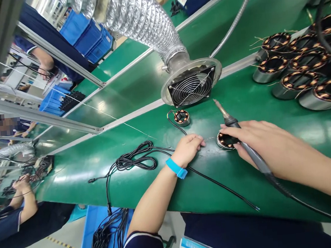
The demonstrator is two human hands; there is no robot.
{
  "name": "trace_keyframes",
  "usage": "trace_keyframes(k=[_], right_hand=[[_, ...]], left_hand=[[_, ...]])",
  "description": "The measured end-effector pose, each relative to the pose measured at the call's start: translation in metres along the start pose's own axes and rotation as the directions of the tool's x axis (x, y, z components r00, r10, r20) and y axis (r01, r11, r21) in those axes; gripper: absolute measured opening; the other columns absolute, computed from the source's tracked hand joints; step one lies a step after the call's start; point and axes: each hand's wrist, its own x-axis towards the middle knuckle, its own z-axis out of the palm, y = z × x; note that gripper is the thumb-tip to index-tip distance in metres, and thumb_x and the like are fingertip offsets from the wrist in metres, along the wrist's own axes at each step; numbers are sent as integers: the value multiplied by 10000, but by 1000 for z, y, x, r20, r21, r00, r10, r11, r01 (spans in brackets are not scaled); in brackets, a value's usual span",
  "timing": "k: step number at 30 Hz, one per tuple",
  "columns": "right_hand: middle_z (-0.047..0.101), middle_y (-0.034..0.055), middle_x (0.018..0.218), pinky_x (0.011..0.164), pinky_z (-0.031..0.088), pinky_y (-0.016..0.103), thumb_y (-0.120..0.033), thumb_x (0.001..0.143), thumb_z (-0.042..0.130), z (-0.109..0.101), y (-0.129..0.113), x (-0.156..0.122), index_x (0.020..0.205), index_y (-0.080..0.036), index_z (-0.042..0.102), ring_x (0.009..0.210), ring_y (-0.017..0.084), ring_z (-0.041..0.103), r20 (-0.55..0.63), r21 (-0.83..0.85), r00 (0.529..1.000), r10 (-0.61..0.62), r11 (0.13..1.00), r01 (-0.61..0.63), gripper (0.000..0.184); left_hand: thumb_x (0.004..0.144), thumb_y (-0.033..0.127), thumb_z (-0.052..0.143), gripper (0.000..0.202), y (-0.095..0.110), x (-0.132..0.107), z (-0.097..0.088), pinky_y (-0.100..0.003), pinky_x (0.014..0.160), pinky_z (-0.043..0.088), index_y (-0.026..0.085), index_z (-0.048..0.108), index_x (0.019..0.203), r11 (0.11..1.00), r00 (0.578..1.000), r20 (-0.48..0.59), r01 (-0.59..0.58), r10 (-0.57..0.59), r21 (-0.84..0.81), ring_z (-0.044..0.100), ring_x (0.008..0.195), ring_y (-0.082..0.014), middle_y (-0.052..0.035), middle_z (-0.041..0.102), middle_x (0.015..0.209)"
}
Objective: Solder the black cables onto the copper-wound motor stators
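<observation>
My right hand (260, 144) is closed around a soldering iron (231, 121), whose tip points up towards the fan. Its fingers also rest on a small copper-wound stator (224, 140) on the green belt. My left hand (187, 149), with a blue wrist strap (176, 168), is closed in a pinch on a thin wire just left of that stator. A second small stator (181, 117) with a black lead lies a little farther away.
A fume fan (191, 85) on a silver flexible duct (135, 14) stands behind the work. Several larger stators (300, 69) sit at the right. A coiled black cable (135, 161) lies to the left. Other people work at the left; blue crates (88, 34) stand beyond.
</observation>
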Motion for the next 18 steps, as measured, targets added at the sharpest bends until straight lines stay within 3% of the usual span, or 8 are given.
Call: trace_keyframes(k=[4,7,10,13,18], right_hand=[[716,111,1112,799,545,415,-217,1025,441,12,1,-7,1285,-232,579,1031,295,696,8,73,999,32,997,-32,294],[716,109,1155,804,562,424,-231,1039,466,18,0,-10,1322,-258,549,1062,300,697,-4,105,999,39,994,-39,296],[717,102,1158,810,564,418,-248,1055,463,21,4,-13,1347,-285,567,1042,289,700,31,137,997,67,988,-71,313],[710,102,1106,802,552,386,-288,1071,454,23,8,-15,1379,-244,592,1004,267,698,39,153,997,67,986,-72,340],[713,115,1124,804,526,376,-336,1098,439,25,12,-16,1453,-223,557,1012,266,688,-12,110,999,47,993,-45,391]], left_hand=[[914,168,536,297,10,-1,-5,-208,429,104,159,557,617,990,986,105,134,-128,-52,212,386,-26,80,393,497],[836,130,573,205,13,-3,-11,-213,431,56,143,593,632,984,971,183,166,-152,-63,192,371,-12,68,442,504],[769,191,673,138,10,-1,-11,-206,448,77,137,620,654,988,976,211,86,-57,-132,218,398,-4,56,497,543],[731,289,763,194,8,3,-3,-212,474,140,136,650,696,976,974,200,-60,102,-210,279,450,-15,40,545,592],[797,431,817,313,5,1,7,-237,546,265,145,688,802,961,955,170,-212,242,-175,356,548,-54,28,574,659]])
